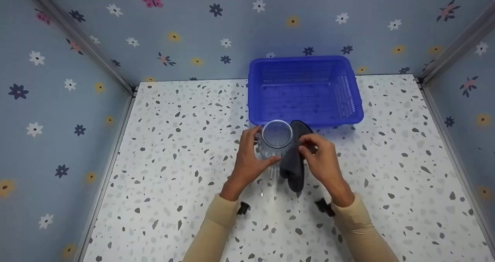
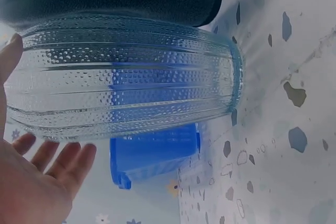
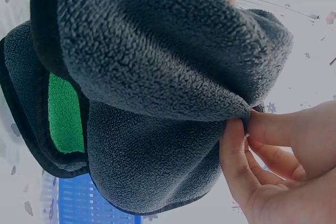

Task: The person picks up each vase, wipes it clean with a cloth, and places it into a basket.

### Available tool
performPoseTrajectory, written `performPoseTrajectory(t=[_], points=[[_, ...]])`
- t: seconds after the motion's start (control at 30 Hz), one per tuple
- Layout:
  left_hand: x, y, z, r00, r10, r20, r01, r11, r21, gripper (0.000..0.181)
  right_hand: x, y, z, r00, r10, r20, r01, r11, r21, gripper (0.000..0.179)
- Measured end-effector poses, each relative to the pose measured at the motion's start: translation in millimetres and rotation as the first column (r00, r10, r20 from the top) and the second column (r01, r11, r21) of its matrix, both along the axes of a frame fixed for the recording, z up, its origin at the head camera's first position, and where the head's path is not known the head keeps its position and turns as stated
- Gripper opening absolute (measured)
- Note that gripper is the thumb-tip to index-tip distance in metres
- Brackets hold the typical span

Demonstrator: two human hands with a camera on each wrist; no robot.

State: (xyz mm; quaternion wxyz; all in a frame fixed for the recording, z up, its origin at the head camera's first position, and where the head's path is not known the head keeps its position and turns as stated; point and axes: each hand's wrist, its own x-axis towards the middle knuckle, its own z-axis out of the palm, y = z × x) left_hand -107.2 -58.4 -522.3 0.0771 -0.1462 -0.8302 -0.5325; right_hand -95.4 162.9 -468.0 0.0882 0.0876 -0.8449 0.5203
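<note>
1. Glass (image 1: 275,144), just beside the near wall of the basket (image 1: 296,99): steady with the left hand (image 1: 249,157), curved wide around the side, without squeezing hard.
2. Cloth (image 1: 292,163), against the glass on the basket's near side: pinched between right hand (image 1: 320,159) thumb and fingertips. Better gathered into the palm for firmer, even pressure.
3. Follow the ribs lengthwise, turning gradually.
4. Push away from the basket, to avoid likely knocks.

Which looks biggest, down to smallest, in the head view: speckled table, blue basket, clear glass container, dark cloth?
1. Speckled table
2. Blue basket
3. Clear glass container and dark cloth: too alike to rank; the cloth partly hides the container.
</note>
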Motion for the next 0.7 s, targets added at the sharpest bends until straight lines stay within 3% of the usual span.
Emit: performPoseTrajectory(t=[0.13,0.3,0.4,0.57,0.7], points=[[-2.0,-3.7,1.6,0.998,-0.068,-0.005,0.068,0.997,-0.041,0.093,0.0,-0.1,-0.5,1.000,0.003,-0.004,-0.003,1.000,-0.013,0.014],[-7.9,-13.9,2.6,0.978,-0.206,0.002,0.206,0.978,0.033,0.083,-0.2,-0.7,0.0,1.000,0.008,-0.001,-0.008,1.000,-0.029,0.013],[-8.8,-13.4,2.8,0.979,-0.196,0.051,0.192,0.979,0.071,0.087,1.2,-0.9,2.5,1.000,0.007,0.004,-0.007,1.000,-0.024,0.013],[-4.9,-3.2,2.3,0.996,-0.084,0.041,0.083,0.996,0.029,0.095,3.3,-1.6,6.1,1.000,0.008,0.003,-0.008,1.000,-0.015,0.015],[-5.7,-6.0,2.8,0.993,-0.119,0.003,0.119,0.993,-0.026,0.093,3.7,-2.4,6.1,1.000,0.013,-0.006,-0.013,1.000,-0.021,0.014]])
